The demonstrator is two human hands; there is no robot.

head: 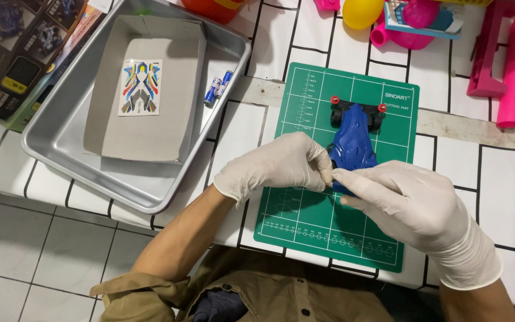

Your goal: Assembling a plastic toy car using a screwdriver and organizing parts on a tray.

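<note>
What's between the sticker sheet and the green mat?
Two small batteries lie in the metal tray, between the sticker sheet and green mat, in the head view.

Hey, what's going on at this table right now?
A person in white gloves is working on a blue toy race car that sits on a green cutting mat. The left hand and right hand meet at the car's near end, fingertips pinched together on it. To the left, a metal tray holds an open cardboard box with a sticker sheet inside, and two small batteries lie beside the box.
</note>
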